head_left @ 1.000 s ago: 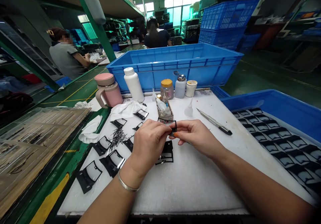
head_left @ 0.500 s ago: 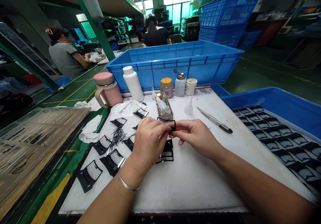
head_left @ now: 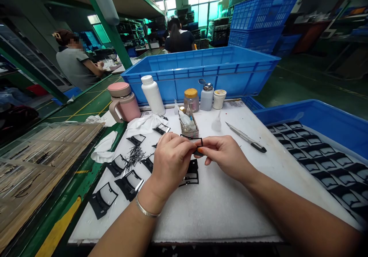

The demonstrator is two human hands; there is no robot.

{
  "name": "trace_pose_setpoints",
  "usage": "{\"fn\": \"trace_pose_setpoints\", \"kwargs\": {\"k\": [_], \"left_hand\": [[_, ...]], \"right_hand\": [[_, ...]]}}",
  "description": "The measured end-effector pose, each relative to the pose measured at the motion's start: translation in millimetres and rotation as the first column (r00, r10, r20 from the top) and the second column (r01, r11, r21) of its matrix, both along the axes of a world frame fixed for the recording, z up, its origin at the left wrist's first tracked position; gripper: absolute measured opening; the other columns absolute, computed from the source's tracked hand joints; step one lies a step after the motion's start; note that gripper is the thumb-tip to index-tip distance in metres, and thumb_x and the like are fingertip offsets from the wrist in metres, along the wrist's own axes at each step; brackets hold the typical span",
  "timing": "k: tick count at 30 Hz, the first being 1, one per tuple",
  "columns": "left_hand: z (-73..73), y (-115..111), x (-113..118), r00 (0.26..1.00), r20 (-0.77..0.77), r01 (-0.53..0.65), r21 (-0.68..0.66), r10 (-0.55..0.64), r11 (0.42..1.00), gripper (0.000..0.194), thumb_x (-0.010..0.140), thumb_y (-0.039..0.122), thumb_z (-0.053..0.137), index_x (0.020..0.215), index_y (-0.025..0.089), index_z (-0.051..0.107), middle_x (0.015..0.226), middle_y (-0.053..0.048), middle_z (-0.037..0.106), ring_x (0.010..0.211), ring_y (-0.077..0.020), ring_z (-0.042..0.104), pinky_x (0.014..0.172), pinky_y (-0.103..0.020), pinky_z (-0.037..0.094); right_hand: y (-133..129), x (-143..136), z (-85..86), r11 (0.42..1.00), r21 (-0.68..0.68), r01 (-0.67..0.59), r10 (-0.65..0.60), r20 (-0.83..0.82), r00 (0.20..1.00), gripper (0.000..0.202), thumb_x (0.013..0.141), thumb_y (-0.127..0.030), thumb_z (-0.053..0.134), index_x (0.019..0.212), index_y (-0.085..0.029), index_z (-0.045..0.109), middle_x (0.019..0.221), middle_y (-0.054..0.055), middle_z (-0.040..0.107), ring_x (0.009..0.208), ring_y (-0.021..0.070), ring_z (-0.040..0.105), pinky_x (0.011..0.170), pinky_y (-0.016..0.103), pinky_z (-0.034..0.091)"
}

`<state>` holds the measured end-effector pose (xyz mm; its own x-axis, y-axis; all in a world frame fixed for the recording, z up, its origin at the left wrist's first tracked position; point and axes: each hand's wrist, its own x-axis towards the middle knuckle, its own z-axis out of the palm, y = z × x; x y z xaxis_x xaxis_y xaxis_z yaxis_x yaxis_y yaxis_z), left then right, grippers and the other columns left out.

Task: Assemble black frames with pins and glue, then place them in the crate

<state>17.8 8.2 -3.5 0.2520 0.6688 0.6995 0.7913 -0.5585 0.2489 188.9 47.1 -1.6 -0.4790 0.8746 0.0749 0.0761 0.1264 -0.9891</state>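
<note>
A small black frame part (head_left: 197, 138) is held up between both hands, above the middle of the white work surface (head_left: 230, 218). My left hand (head_left: 173, 161), with a bracelet at the wrist, pinches it from the left and hides much of it. From the right, my right hand (head_left: 222, 153) grips its lower edge between thumb and fingers. Just beneath lies another black frame part (head_left: 192, 172), partly covered by my left hand. More such parts (head_left: 103, 200) lie at the left around a heap of thin black strips (head_left: 135, 155).
A small box of bottles (head_left: 188, 124), a jar (head_left: 191, 99), a white bottle (head_left: 153, 96) and a pink mug (head_left: 124, 103) stand behind. A pen-like knife (head_left: 245, 137) lies right. Blue crates (head_left: 201, 74) stand behind; another (head_left: 322, 115) holds black parts. Two people sit further off.
Both hands have stayed almost in place. The held part and the fingers of my right hand have shifted and tilted very slightly.
</note>
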Motion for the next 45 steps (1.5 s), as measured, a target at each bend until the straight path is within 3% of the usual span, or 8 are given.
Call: {"fn": "trace_pose_setpoints", "kwargs": {"k": [3, 7, 10, 13, 15, 22, 31, 45], "left_hand": [[1.7, 0, 0, 0.995, 0.086, -0.039, -0.016, 0.040, 0.999, 0.011, 0.083, 0.016, 0.068, 0.094, 0.020, 0.065, 0.088, -0.002, 0.067, 0.086, -0.0181, 0.054, 0.079, -0.034, 0.043], [0.0, 4, -3, 0.919, 0.382, -0.034, -0.177, 0.101, 0.984, 0.018, 0.079, 0.018, 0.071, 0.093, 0.020, 0.060, 0.094, -0.003, 0.061, 0.090, -0.0172, 0.056, 0.082, -0.031, 0.046], [-2.2, 8, -6, 0.789, 0.595, 0.084, -0.351, 0.153, 0.933, 0.031, 0.075, 0.022, 0.075, 0.100, 0.021, 0.057, 0.099, -0.003, 0.060, 0.089, -0.0163, 0.057, 0.076, -0.028, 0.049], [-1.9, 10, -6, 0.697, 0.696, 0.226, -0.443, 0.174, 0.867, 0.038, 0.075, 0.027, 0.075, 0.108, 0.021, 0.056, 0.093, -0.004, 0.063, 0.087, -0.0172, 0.060, 0.067, -0.025, 0.048], [-1.2, 10, -6, 0.681, 0.712, 0.260, -0.452, 0.169, 0.853, 0.037, 0.075, 0.029, 0.074, 0.108, 0.020, 0.058, 0.090, -0.004, 0.064, 0.086, -0.0174, 0.061, 0.065, -0.023, 0.048], [-4.2, 10, -8, 0.698, 0.693, 0.200, -0.432, 0.182, 0.880, 0.024, 0.074, 0.027, 0.075, 0.095, 0.019, 0.064, 0.084, -0.002, 0.063, 0.079, -0.0149, 0.058, 0.060, -0.020, 0.045], [-5.4, 12, -11, 0.701, 0.689, 0.193, -0.432, 0.185, 0.881, 0.022, 0.075, 0.025, 0.074, 0.093, 0.017, 0.065, 0.084, -0.003, 0.063, 0.078, -0.0151, 0.058, 0.061, -0.022, 0.048], [-3.9, 9, -7, 0.704, 0.691, 0.205, -0.419, 0.164, 0.884, 0.021, 0.077, 0.026, 0.073, 0.094, 0.017, 0.065, 0.085, -0.003, 0.064, 0.080, -0.0156, 0.059, 0.062, -0.021, 0.049]], "right_hand": [[1, 1, -1.7, 0.999, -0.036, 0.009, -0.011, -0.060, 0.998, 0.020, 0.081, -0.021, 0.063, 0.096, -0.014, 0.075, 0.084, 0.006, 0.073, 0.072, 0.0157, 0.069, 0.051, 0.021, 0.053], [0, 2, -0.2, 0.997, -0.080, 0.001, -0.008, -0.092, 0.996, 0.021, 0.081, -0.023, 0.065, 0.097, -0.013, 0.074, 0.085, 0.007, 0.073, 0.076, 0.0179, 0.070, 0.051, 0.020, 0.053], [1, 3, -0.2, 0.995, -0.094, -0.016, 0.006, -0.113, 0.994, 0.021, 0.080, -0.022, 0.065, 0.097, -0.014, 0.075, 0.088, 0.008, 0.073, 0.076, 0.0176, 0.070, 0.051, 0.020, 0.052], [3, 2, -2.9, 0.994, -0.099, -0.040, 0.025, -0.153, 0.988, 0.021, 0.081, -0.023, 0.066, 0.098, -0.014, 0.074, 0.087, 0.008, 0.074, 0.077, 0.0178, 0.071, 0.051, 0.019, 0.052], [4, 2, -4.5, 0.994, -0.104, -0.041, 0.022, -0.174, 0.984, 0.021, 0.080, -0.025, 0.067, 0.097, -0.014, 0.074, 0.089, 0.009, 0.074, 0.077, 0.0179, 0.071, 0.052, 0.020, 0.053], [2, 2, -1.3, 0.993, -0.109, -0.041, 0.027, -0.130, 0.991, 0.025, 0.079, -0.028, 0.067, 0.098, -0.014, 0.074, 0.094, 0.010, 0.073, 0.081, 0.0203, 0.071, 0.052, 0.021, 0.052], [4, 3, 0.2, 0.980, -0.173, -0.102, 0.083, -0.115, 0.990, 0.030, 0.080, -0.025, 0.064, 0.106, -0.015, 0.072, 0.107, 0.012, 0.071, 0.089, 0.0226, 0.072, 0.052, 0.020, 0.052], [5, 4, -3.5, 0.983, -0.151, -0.100, 0.085, -0.102, 0.991, 0.030, 0.081, -0.025, 0.060, 0.106, -0.015, 0.072, 0.104, 0.010, 0.072, 0.086, 0.0223, 0.072, 0.052, 0.020, 0.053]]}}
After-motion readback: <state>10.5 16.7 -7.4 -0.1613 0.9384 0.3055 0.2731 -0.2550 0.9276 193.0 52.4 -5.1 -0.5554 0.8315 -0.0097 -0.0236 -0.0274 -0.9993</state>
